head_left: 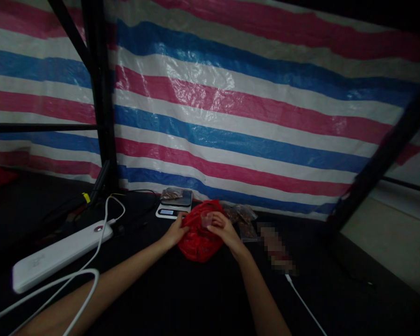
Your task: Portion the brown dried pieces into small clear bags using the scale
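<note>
A crumpled red plastic bag (199,249) sits on the dark tabletop between my two hands. My left hand (176,232) is closed on the bag's left edge, fingers pinching the plastic. Over the bag's right side, my right hand (223,227) pinches a small translucent piece (206,219), whose exact kind I cannot make out. Behind the bag on the left stands a small digital scale (166,213) with a lit display. A clear bag of brown bits (171,193) lies on its platform. More clear packets of brown contents (247,224) lie just right of the red bag.
A long white power strip or power bank (61,254) lies at left, with a white cable (100,242) looping over my left forearm. At right, a blurred-out object (276,247) has a white cord (304,298). A striped plastic sheet (231,116) and dark metal posts (103,102) stand behind.
</note>
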A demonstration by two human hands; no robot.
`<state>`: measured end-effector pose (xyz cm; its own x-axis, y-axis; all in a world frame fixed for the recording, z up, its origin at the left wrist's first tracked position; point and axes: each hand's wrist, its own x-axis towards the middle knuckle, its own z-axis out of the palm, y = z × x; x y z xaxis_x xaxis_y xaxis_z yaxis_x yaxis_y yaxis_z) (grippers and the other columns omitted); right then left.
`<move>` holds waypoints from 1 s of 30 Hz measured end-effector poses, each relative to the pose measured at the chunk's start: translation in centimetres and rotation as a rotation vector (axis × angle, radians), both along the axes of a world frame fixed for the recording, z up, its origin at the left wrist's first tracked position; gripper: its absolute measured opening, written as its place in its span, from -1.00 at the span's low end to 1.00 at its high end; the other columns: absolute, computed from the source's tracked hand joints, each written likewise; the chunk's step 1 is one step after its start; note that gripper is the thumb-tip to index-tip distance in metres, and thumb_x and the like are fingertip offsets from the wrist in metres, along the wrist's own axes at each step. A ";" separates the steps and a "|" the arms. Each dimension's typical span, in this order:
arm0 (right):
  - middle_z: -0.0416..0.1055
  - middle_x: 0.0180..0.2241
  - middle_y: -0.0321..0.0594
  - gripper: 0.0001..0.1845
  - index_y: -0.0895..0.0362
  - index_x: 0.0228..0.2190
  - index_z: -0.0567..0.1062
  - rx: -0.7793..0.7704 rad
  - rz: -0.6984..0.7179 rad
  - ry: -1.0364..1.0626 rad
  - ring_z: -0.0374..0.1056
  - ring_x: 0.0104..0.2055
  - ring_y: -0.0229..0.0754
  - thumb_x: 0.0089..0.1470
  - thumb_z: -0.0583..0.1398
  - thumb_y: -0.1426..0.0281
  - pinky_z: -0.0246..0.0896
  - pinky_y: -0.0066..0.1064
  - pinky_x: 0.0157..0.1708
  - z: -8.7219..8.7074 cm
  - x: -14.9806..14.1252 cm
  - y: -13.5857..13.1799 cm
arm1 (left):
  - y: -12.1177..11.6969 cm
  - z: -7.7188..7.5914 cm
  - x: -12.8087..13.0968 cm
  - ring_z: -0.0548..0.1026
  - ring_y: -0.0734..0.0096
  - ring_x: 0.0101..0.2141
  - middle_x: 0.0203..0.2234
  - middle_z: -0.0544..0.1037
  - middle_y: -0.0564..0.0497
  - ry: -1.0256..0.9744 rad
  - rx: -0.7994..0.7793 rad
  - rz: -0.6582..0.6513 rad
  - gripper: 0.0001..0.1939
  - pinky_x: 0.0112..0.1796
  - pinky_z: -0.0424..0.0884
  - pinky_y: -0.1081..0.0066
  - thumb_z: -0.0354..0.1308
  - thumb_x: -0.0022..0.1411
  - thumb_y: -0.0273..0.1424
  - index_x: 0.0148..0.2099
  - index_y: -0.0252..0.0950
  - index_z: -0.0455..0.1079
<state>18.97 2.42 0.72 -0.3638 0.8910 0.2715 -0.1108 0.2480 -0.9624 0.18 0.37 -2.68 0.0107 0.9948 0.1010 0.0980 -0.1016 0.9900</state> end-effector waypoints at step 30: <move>0.44 -0.29 -0.26 -0.69 0.07 -0.28 0.36 -0.121 -0.004 0.540 0.36 -0.16 -0.17 -0.16 0.25 0.34 0.08 -0.21 0.00 1.7 -1.2 -1.5 | 7.0 5.9 -5.9 0.43 0.20 -0.20 -0.24 0.52 -0.07 0.333 0.196 -0.143 -0.37 -0.17 0.29 0.35 0.14 -0.06 -0.10 0.01 -0.39 0.30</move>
